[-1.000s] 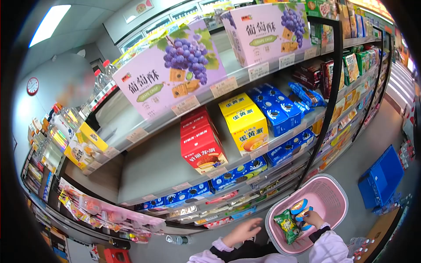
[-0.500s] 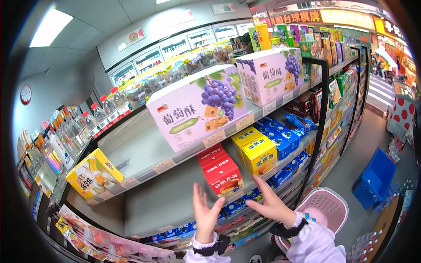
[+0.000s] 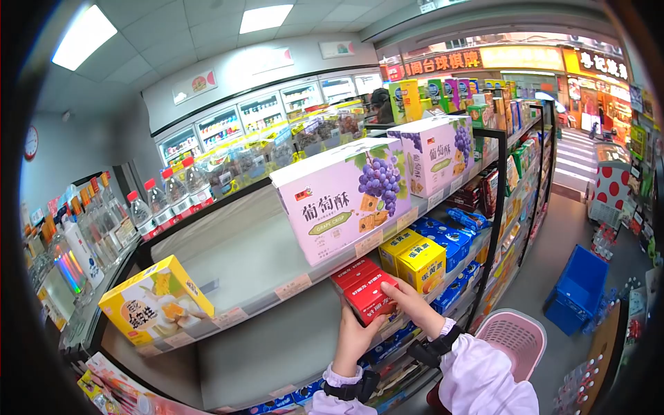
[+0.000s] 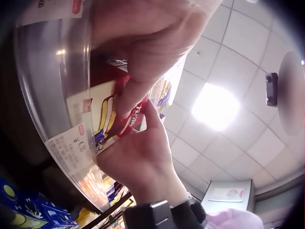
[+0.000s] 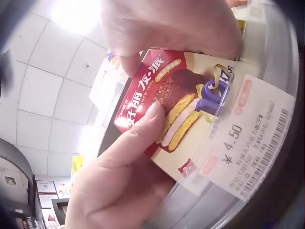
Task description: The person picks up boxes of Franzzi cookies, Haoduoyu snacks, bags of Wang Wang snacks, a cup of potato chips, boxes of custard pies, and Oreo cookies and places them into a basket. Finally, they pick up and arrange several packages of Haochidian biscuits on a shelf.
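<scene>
A red pie box [image 3: 365,296] stands at the front of the shelf below the grape-cookie boxes, with more red packaging behind it. The left hand [image 3: 354,337] grips its left side; in the right wrist view the left thumb lies on the box's printed front [image 5: 178,95]. From the other side the right hand [image 3: 416,308] holds the box near its top front corner. The left wrist view shows the right hand [image 4: 143,157] around the box [image 4: 107,107]. A clear shelf lip with a price tag [image 5: 248,138] covers the box's lower edge. Fingers behind the box are hidden.
Yellow boxes [image 3: 423,268] and blue boxes [image 3: 446,238] stand just right of the red box. Above are purple grape-cookie boxes [image 3: 339,200] and a yellow box [image 3: 155,301]. A black shelf post [image 3: 494,221], a pink basket [image 3: 515,335] and a blue crate [image 3: 577,280] are at the right.
Both hands have moved from the basket up to the shelf and taken hold of the red box. The head view has tilted up, showing more of the store and street.
</scene>
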`<move>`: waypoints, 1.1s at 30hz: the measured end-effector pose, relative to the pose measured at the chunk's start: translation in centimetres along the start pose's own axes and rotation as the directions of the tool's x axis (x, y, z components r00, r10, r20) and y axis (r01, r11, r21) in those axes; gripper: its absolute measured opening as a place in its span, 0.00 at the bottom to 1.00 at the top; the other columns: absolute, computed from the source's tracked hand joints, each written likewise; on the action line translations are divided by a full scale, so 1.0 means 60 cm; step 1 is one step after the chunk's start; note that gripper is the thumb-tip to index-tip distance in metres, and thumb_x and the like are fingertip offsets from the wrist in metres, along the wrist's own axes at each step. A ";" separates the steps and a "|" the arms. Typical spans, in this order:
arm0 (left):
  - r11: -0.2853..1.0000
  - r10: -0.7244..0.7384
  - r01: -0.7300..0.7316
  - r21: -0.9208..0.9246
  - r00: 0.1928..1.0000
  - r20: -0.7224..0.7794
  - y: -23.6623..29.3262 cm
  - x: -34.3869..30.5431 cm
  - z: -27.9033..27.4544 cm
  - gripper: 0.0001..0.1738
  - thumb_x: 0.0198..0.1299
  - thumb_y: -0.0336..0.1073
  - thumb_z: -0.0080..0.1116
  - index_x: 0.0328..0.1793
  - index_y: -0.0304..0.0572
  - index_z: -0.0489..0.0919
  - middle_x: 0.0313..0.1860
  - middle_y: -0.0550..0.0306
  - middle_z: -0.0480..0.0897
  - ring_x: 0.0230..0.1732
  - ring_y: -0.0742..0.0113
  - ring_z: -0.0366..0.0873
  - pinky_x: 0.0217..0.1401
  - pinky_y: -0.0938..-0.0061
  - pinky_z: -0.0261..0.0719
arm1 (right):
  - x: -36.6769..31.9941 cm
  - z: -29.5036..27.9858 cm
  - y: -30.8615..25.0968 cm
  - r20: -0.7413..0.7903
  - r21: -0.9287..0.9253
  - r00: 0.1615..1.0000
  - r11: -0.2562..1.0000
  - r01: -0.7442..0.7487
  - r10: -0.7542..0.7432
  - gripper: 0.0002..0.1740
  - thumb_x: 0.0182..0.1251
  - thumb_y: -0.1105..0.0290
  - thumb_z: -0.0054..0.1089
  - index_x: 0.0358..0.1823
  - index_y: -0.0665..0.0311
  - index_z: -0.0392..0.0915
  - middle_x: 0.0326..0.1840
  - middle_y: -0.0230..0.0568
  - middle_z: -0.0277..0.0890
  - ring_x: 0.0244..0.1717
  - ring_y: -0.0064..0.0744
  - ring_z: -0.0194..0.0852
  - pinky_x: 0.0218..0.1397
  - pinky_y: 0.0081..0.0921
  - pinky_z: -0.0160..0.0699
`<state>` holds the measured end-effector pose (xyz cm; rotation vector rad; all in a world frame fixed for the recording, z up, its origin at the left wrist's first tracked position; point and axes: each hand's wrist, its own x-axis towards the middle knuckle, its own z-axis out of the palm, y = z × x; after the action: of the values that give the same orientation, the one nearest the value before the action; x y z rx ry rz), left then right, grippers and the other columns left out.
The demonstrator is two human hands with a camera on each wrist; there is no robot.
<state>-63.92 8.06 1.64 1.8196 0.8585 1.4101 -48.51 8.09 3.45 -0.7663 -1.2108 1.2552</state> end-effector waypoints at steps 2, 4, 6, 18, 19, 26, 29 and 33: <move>0.998 -0.047 0.047 0.037 0.999 -0.012 0.001 -0.007 -0.002 0.44 0.44 0.29 0.68 0.67 0.35 0.56 0.57 0.48 0.71 0.57 0.61 0.71 0.58 0.69 0.70 | 0.000 0.004 -0.002 0.027 0.000 0.999 1.000 0.027 -0.027 0.30 0.68 0.54 0.50 0.65 0.64 0.59 0.53 0.36 0.69 0.48 0.18 0.70 0.44 0.17 0.75; 0.997 -0.049 0.051 0.059 0.998 -0.034 0.016 -0.011 -0.004 0.41 0.46 0.28 0.68 0.65 0.34 0.57 0.54 0.48 0.72 0.55 0.62 0.72 0.56 0.70 0.71 | -0.013 0.013 -0.009 -0.008 -0.009 0.998 0.998 0.064 -0.064 0.30 0.68 0.55 0.50 0.65 0.65 0.59 0.55 0.37 0.68 0.51 0.20 0.69 0.48 0.19 0.73; 0.996 0.026 -0.020 0.092 0.998 -0.065 0.022 -0.016 -0.007 0.39 0.46 0.28 0.67 0.64 0.34 0.59 0.53 0.48 0.73 0.54 0.62 0.73 0.55 0.70 0.72 | -0.016 0.018 -0.006 -0.002 -0.081 0.980 0.977 0.196 -0.197 0.31 0.68 0.57 0.50 0.66 0.67 0.56 0.61 0.39 0.64 0.59 0.24 0.63 0.60 0.23 0.64; 0.988 0.059 -0.049 0.149 0.996 -0.067 0.157 -0.158 0.022 0.25 0.51 0.29 0.63 0.57 0.35 0.70 0.59 0.43 0.68 0.60 0.49 0.65 0.62 0.61 0.60 | -0.179 0.024 -0.049 0.130 -0.164 0.943 0.931 0.325 -0.307 0.47 0.62 0.46 0.53 0.72 0.67 0.41 0.74 0.45 0.43 0.73 0.33 0.42 0.72 0.31 0.43; 0.993 0.035 -0.030 0.117 0.999 -0.036 0.166 -0.169 0.036 0.26 0.51 0.29 0.63 0.58 0.35 0.69 0.59 0.43 0.68 0.60 0.49 0.65 0.63 0.62 0.60 | -0.199 0.013 -0.047 0.119 -0.193 0.944 0.925 0.327 -0.309 0.47 0.63 0.47 0.53 0.72 0.66 0.41 0.74 0.45 0.43 0.73 0.33 0.42 0.72 0.31 0.42; 0.995 0.029 -0.037 0.094 0.995 0.091 0.184 -0.252 0.189 0.30 0.53 0.30 0.59 0.62 0.35 0.64 0.56 0.43 0.71 0.57 0.51 0.69 0.60 0.65 0.65 | -0.376 -0.101 -0.047 -0.085 -0.131 0.968 0.965 0.226 -0.238 0.45 0.64 0.51 0.53 0.71 0.70 0.43 0.72 0.49 0.46 0.72 0.34 0.43 0.71 0.29 0.44; 0.999 0.005 -0.018 0.044 0.963 0.268 0.131 -0.296 0.274 0.36 0.45 0.29 0.68 0.60 0.32 0.62 0.58 0.41 0.66 0.59 0.45 0.66 0.61 0.60 0.63 | -0.460 -0.168 -0.035 -0.191 -0.226 0.961 0.962 0.153 -0.198 0.42 0.66 0.52 0.52 0.70 0.71 0.45 0.70 0.49 0.50 0.71 0.34 0.46 0.70 0.29 0.46; 0.998 -0.070 0.068 0.019 0.912 0.404 0.152 -0.355 0.375 0.39 0.45 0.29 0.67 0.62 0.32 0.59 0.59 0.41 0.66 0.61 0.46 0.65 0.62 0.62 0.64 | -0.579 -0.235 -0.034 -0.378 -0.305 0.922 0.951 -0.043 -0.080 0.37 0.68 0.56 0.50 0.69 0.70 0.48 0.67 0.49 0.56 0.67 0.33 0.53 0.68 0.29 0.52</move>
<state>-45.32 -17.08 -6.50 1.9684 0.6993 0.9345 -30.60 -23.25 -6.77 -1.1706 -1.0908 0.8493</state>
